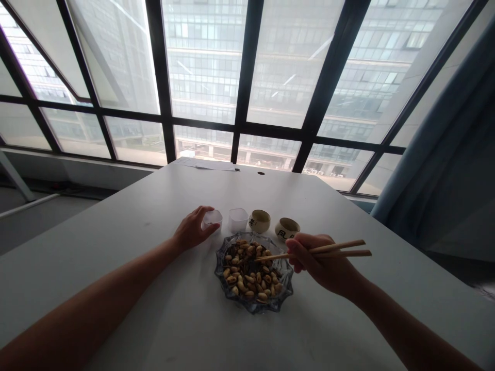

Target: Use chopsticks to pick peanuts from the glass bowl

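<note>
My right hand [319,263] grips a pair of wooden chopsticks [340,248], their tips down among the nuts in a glass bowl [253,307] with a jagged rim. Pistachio-like nuts [251,286] fill much of the bowl, mixed with thin dark pieces that look like seeds. My left hand [194,228] curls its thumb and fingers around a small clear plastic cup [212,220], which has a few dark bits in it. Another clear cup [238,220] stands beside that one. Two cream ceramic cups, one left [259,221] and one right [287,228], bear dark characters.
All of this rests on a white table [154,299]. Sheets of paper [209,165] lie at its far end, near two dark holes. Beyond is a black-framed window [240,93]; a blue-grey curtain [436,139] hangs at the right.
</note>
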`<state>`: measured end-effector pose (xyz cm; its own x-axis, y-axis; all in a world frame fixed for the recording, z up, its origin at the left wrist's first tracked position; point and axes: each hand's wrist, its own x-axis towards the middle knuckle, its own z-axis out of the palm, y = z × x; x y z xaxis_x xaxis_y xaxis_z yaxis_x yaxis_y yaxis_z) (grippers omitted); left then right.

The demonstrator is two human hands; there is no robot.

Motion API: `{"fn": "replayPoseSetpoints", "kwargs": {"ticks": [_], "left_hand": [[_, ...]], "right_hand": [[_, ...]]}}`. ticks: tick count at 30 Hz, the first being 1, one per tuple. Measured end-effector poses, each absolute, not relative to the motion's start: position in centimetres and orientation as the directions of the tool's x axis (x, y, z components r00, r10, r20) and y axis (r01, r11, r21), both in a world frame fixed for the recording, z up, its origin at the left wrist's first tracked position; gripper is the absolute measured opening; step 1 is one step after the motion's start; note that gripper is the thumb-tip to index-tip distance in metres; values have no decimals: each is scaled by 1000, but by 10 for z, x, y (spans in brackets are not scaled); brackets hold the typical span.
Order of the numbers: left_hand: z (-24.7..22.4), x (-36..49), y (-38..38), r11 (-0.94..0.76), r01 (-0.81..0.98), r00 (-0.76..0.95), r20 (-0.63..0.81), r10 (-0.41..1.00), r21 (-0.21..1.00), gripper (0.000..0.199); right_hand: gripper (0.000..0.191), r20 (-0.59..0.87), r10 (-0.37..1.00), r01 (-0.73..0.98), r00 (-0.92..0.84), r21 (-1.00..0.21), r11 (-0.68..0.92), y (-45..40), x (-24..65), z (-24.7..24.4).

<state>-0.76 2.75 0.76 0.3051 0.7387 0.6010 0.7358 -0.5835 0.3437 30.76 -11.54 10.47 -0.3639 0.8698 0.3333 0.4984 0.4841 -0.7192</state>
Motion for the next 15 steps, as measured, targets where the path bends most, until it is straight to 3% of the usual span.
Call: {"fn": "replayPoseSetpoints", "kwargs": {"ticks": [15], "left_hand": [[7, -8, 27, -578, 735, 302, 591, 748, 355, 48]], "right_hand": [[42, 329, 858, 482, -395, -721, 498, -114, 308, 100]]}}
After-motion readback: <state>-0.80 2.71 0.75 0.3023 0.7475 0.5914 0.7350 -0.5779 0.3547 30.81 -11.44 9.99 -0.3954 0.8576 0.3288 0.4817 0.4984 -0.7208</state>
